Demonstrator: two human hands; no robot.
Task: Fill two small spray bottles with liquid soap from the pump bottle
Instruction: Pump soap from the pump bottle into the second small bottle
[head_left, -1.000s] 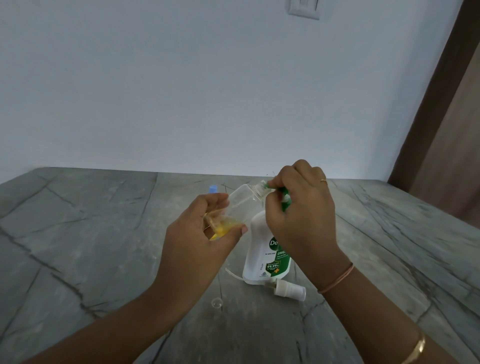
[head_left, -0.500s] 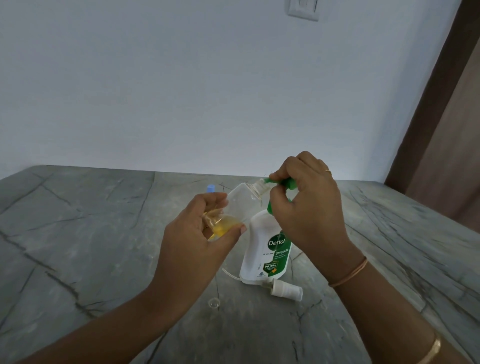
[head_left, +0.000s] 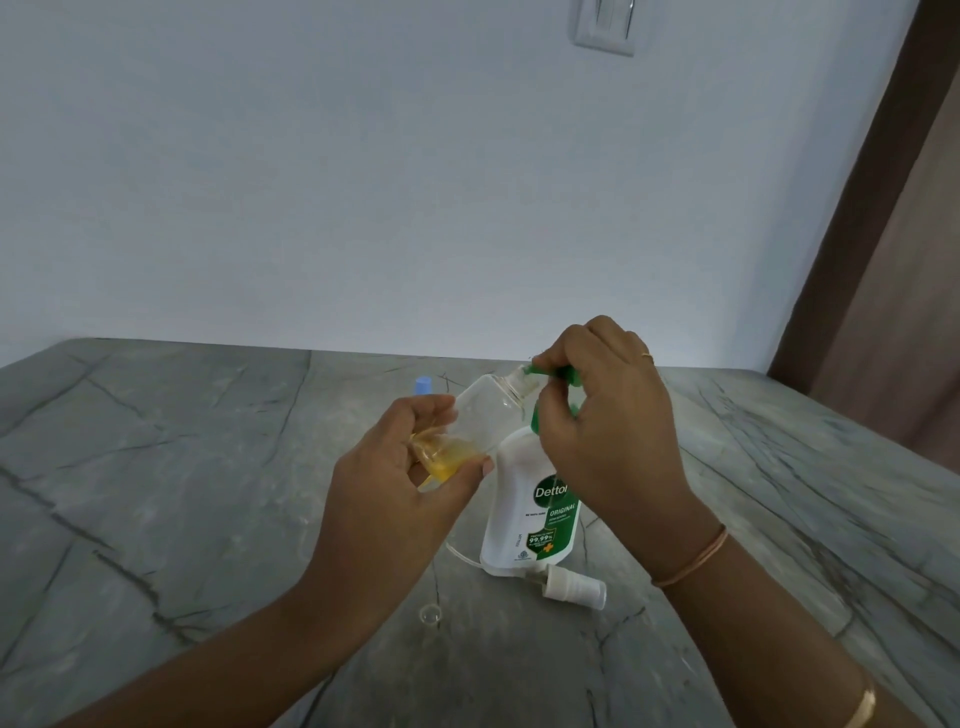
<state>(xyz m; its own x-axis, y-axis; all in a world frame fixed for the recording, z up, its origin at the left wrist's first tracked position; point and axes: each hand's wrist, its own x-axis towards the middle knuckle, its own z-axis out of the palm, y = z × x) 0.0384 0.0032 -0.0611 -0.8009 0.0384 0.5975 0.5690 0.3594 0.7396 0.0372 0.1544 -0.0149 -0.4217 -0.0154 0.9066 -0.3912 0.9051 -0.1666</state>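
My left hand (head_left: 400, 483) grips a small clear spray bottle (head_left: 480, 413), tilted with its open neck up and to the right, yellow soap pooled at its bottom. A white pump bottle (head_left: 524, 514) with a green label stands on the grey stone table (head_left: 182, 493). My right hand (head_left: 597, 421) curls round its green pump head (head_left: 550, 371), whose nozzle tip sits at the small bottle's neck. A white spray cap (head_left: 574, 587) with its thin tube lies on the table just in front of the pump bottle.
A blue cap (head_left: 422, 385) shows behind my left hand; what it belongs to is hidden. A small clear round cap (head_left: 430, 614) lies on the table near my left forearm. A white wall stands behind, with a brown door frame (head_left: 857, 208) at right.
The pump head has risen from its pressed-down position and my right hand has lifted with it. My left hand has kept the small bottle at the nozzle.
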